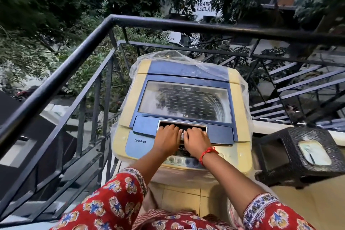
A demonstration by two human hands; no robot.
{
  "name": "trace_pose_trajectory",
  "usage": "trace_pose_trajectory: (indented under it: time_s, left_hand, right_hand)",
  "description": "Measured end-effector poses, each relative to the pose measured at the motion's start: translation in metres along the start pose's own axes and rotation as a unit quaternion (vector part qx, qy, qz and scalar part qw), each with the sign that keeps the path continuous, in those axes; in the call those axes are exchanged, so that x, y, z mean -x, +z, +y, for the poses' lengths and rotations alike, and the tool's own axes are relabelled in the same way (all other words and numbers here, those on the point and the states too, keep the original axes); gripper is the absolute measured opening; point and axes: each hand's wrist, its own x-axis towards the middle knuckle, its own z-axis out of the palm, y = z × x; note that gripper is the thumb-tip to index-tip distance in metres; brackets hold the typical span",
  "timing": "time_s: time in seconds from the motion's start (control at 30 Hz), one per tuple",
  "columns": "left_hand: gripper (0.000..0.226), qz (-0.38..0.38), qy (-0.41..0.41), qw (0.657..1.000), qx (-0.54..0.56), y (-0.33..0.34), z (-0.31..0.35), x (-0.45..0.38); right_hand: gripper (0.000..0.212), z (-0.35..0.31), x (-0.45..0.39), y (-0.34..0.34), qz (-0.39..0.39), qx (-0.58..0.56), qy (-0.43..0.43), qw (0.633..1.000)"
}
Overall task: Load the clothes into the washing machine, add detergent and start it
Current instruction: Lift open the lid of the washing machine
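The washing machine (183, 110) stood on a balcony, tucked into the corner of the dark metal railing (61, 78), with its blue lid (184, 99) down flat and closed. Both hands were at the recessed lid handle (182, 126) along the lid's front edge. The left hand (167, 139) and right hand (197, 141) lay side by side, almost touching, each grip curled with the fingers hooked into the recess and pressed against the handle rather than spread. No clothes and no detergent showed anywhere, so loading appeared not to have begun; lifting the lid looked like the step in hand.

The main risk seemed to lie in the clear plastic cover (168, 56) bunched over the machine's rear and hanging down its sides. If the lid swung up into it, the sheet could catch on the hinge line, stop the lid short, or slide forward over the opening. The lid looked like a folding type, so fingers left inside the recess might be pinched as it buckled. The wrists lay over the control panel (182, 159), and a forearm could press a button by accident. A dark wicker stool (306, 157) stood just beside the machine on the right, near enough for an elbow to knock it.
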Motion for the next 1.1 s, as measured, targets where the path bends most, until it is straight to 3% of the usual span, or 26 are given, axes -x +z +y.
trace_pose_trajectory:
  time_s: [0.13,0.33,0.57,0.93,1.1]
  left_hand:
    - [0.038,0.048,-0.007,0.999,-0.012,-0.022,0.004,-0.004]
    - [0.056,0.056,-0.029,0.998,-0.013,-0.074,0.016,-0.033]
    - [0.061,0.082,-0.038,0.996,-0.018,-0.132,0.023,-0.077]
    - [0.063,0.164,0.04,0.985,-0.036,-0.185,0.016,-0.154]
    - [0.062,0.194,0.044,0.98,-0.022,-0.21,0.016,-0.197]
  right_hand:
    - [0.039,-0.004,0.0,-0.021,0.046,0.009,-0.016,0.999]
    - [0.046,-0.014,-0.012,-0.067,0.1,0.026,-0.052,0.993]
    - [0.055,-0.023,-0.041,-0.125,0.178,0.014,-0.046,0.983]
    - [0.066,-0.036,-0.097,-0.19,0.294,0.099,-0.001,0.951]
    - [0.058,-0.041,-0.132,-0.223,0.322,0.104,-0.01,0.941]
